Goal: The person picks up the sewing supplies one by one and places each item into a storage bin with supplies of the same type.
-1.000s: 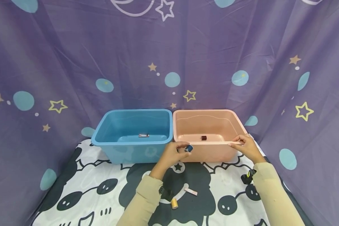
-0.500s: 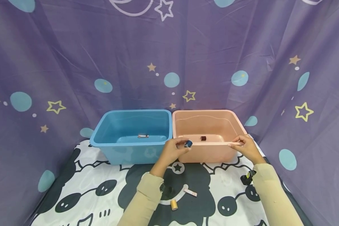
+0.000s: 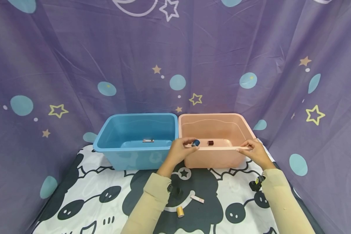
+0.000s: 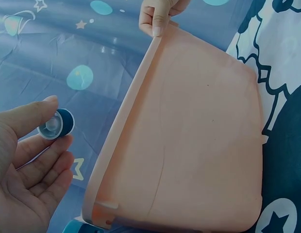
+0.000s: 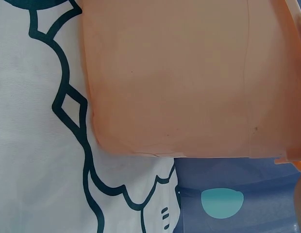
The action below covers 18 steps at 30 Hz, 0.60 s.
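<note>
My left hand (image 3: 179, 151) pinches a dark blue thread spool (image 3: 195, 143) between thumb and fingertips, just over the front rim of the peach bin (image 3: 213, 158). The left wrist view shows the spool (image 4: 63, 123) end-on, with its clear core. At the bin's front right corner, my right hand (image 3: 255, 152) grips the rim between thumb and fingers. A dark red spool (image 3: 210, 143) lies on the peach bin's floor. In the right wrist view the bin wall (image 5: 179, 82) fills most of the picture, and only slivers of the hand show at the edge.
A blue bin (image 3: 140, 159) stands left of the peach one, with a small whitish strip-like item (image 3: 148, 140) inside. On the patterned cloth nearer me lie a yellow spool (image 3: 180, 212) and a small pale pink-and-white strip (image 3: 197, 199). A purple curtain (image 3: 128, 65) hangs behind.
My left hand has risen and moved slightly forward, taking the blue spool from in front of the peach bin to above its front rim. The right hand keeps its grip in place.
</note>
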Each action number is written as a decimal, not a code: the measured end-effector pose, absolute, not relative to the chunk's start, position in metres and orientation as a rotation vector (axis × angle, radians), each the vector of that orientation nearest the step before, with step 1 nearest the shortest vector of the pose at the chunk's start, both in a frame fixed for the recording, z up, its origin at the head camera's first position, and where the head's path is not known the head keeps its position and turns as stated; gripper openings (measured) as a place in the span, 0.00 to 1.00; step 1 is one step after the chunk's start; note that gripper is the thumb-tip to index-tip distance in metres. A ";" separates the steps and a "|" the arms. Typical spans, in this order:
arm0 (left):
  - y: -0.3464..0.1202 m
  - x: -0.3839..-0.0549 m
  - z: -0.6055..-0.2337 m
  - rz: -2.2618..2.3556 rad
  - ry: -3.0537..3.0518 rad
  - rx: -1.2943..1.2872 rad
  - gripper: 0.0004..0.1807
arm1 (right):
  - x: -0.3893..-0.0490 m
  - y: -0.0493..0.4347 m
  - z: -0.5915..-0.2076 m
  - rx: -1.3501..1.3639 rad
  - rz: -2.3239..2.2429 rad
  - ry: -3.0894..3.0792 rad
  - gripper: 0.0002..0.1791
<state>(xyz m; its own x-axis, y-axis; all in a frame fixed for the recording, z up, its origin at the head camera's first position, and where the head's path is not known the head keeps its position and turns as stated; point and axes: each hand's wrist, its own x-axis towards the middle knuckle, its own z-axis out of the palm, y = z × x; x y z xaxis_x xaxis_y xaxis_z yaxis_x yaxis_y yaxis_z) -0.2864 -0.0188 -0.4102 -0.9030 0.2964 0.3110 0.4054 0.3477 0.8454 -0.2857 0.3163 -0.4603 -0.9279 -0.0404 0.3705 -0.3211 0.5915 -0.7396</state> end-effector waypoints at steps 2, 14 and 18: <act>-0.018 -0.288 -0.409 -1.578 -2.495 -0.649 0.20 | -0.286 0.317 -0.459 0.294 1.251 -2.508 0.10; -0.018 -0.294 -0.407 -1.583 -2.497 -0.619 0.20 | -0.285 0.316 -0.459 0.290 1.245 -2.510 0.10; -0.018 -0.296 -0.407 -1.571 -2.498 -0.620 0.20 | -0.285 0.314 -0.458 0.295 1.257 -2.503 0.10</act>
<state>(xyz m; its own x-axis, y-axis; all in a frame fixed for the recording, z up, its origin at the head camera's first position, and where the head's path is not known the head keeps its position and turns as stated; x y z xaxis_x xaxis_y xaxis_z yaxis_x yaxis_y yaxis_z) -0.2958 -0.0178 -0.4074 -0.9077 0.2737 0.3180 0.4052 0.3751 0.8337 -0.2851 0.3142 -0.4583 -0.9262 -0.0390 0.3751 -0.3242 0.5905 -0.7390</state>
